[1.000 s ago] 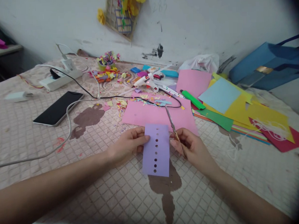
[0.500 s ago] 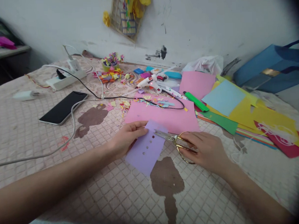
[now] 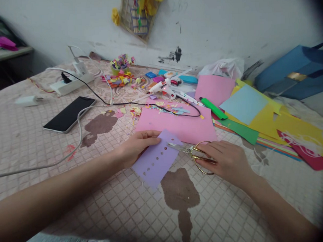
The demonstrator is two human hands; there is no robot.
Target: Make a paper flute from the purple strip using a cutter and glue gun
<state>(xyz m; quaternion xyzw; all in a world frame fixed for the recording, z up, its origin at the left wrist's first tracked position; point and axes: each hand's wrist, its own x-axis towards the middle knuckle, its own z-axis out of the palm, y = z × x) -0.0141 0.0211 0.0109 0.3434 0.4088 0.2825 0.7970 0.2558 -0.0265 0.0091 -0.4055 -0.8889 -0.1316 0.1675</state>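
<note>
My left hand (image 3: 141,144) pinches the upper left edge of a purple sheet of paper (image 3: 163,167), thumb on top. A row of several small round holes runs down the sheet. Gold-handled scissors (image 3: 190,150) are in my right hand (image 3: 223,159), fingers through the loops. Their blades point left and lie over the paper's right edge, near the upper holes; whether they touch it I cannot tell. Just beyond the purple sheet lies a larger pink sheet (image 3: 174,126), with paper scraps (image 3: 163,107) along its far side.
A white glue gun (image 3: 160,87) with a black cord lies behind the pink sheet. At left are a phone (image 3: 69,114), a power strip (image 3: 71,84) and a white cable (image 3: 79,134). Coloured papers (image 3: 244,104) and a green marker (image 3: 213,108) lie right, near a blue bag (image 3: 294,72).
The purple sheet has turned slightly, its lower end swinging left, and more of its holes now show. The scissors have shifted only a little. The view has moved slightly.
</note>
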